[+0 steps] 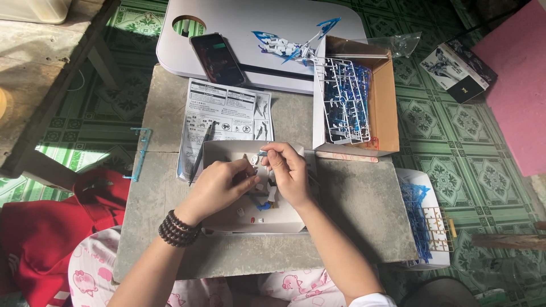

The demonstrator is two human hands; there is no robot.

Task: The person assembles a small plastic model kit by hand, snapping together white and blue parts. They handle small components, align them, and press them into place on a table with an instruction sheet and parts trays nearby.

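Cardboard box (387,96) – blue-white runners (344,102) | hands: left (219,185), right (290,170) pinching small part (257,159)

A small white model part (255,161) is held between the fingertips of both hands, above a shallow white cardboard tray (227,223). Its exact shape cannot be told, as it is largely covered by the fingers. A few loose blue and white pieces (263,206) are seen lying in the tray, just beneath the hands, near its middle.
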